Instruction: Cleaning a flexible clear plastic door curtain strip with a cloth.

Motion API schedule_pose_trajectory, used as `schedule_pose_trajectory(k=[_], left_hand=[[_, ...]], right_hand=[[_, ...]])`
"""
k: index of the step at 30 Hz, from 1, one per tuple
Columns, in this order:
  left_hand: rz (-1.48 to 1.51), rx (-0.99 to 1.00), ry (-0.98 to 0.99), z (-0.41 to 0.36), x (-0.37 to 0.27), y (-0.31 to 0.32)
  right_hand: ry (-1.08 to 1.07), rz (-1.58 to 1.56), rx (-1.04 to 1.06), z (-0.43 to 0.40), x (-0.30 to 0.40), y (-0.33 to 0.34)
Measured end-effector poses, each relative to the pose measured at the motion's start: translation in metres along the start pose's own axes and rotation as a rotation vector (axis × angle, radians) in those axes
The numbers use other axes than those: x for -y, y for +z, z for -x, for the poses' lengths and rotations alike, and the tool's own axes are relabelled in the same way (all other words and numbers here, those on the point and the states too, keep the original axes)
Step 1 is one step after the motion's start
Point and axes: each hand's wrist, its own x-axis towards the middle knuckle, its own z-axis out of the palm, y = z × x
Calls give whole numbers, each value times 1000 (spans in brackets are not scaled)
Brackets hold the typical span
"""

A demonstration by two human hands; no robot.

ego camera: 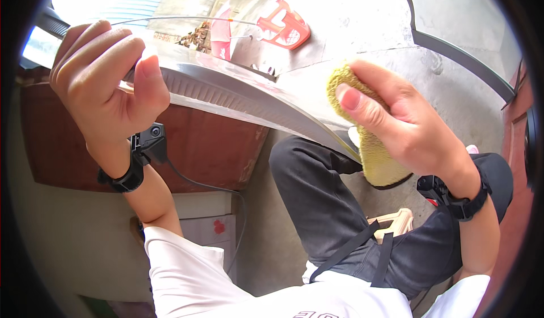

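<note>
My left hand (110, 76) is closed around the upper left part of a long, curved, shiny strip (238, 97) with a ribbed face, which looks like metal or clear plastic. A folded yellow-green terry cloth (378, 152) is pinched between the thumb and fingers of my right hand (391, 114). The cloth hangs beside the strip's lower right end and covers its tip. Something small and white shows at the cloth's left edge; I cannot tell what it is. Each wrist wears a black strap with a small camera.
A red plastic stool (284, 27) and a red umbrella (221, 33) are on the floor beyond. A dark curved frame (463, 59) arches at the upper right. A reddish-brown panel (212, 148) is at the left, and a beige plastic stool (399, 224) is under me.
</note>
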Motion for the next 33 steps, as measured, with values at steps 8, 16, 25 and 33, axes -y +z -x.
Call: schedule_pose_trajectory(k=[8,16,25,33], left_hand=[[16,-90,-56,3,2,17],[129,-229,-33,-5,4,27],[251,-248,-58,15,6,23],[281,-392,-38,6,5,45]], right_hand=[[-465,214,-185,-24,-5,11],[-663,682,-316,-68,36,46],[-622,870,-202,-56,3,56],[-691,805,-263,-73,16,43]])
